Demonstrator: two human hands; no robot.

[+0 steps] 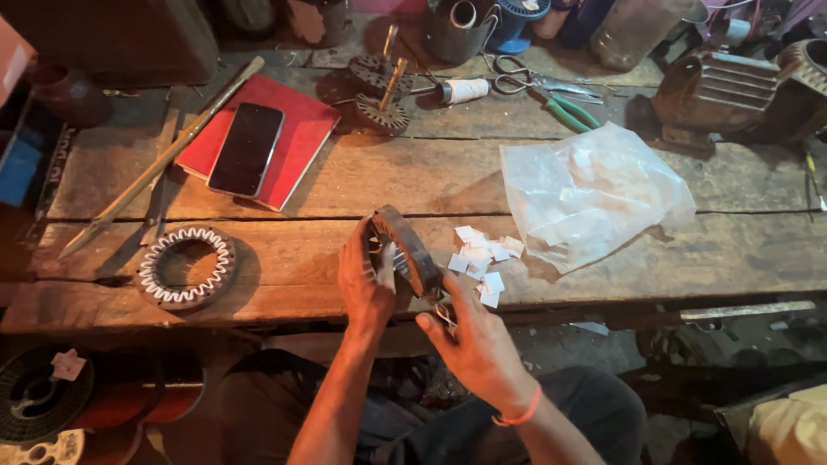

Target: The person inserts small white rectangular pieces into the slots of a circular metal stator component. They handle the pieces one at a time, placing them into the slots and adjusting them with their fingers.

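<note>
A metal ring (412, 251) is gripped on edge by the left hand (366, 280), its slots turned toward the right hand (469, 340), whose fingers pinch a paper slip (445, 316); more slips (484, 257) lie at two o'clock on the desk (345, 185).

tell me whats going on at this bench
A person seated at a worn wooden workbench holds a round metal stator ring on edge in the left hand, while the right hand works at its lower rim. Small white paper slips lie beside it, near a clear plastic bag. A second ring, already lined with white slips, lies flat to the left.
</note>
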